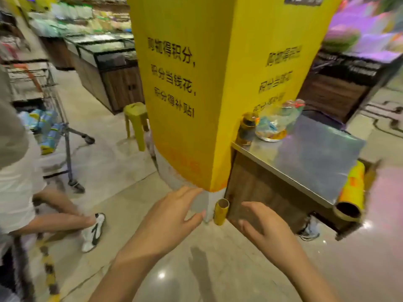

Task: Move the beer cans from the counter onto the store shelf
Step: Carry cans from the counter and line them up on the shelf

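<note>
Both the left hand (174, 212) and the right hand (265, 225) hang empty with loose fingers near the yellow square pillar (218, 83), while no beer can is clearly identifiable on the steel-topped wooden counter (309, 155) far right, nearer the right hand.

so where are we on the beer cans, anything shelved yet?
Nothing shows as done: no store shelf with beer cans is in view. In hand: nothing; the left hand and right hand are both open and empty, out in front near the yellow pillar. Left: the steel counter holds a dark jar and a bagged item; no cans can be made out there.
</note>
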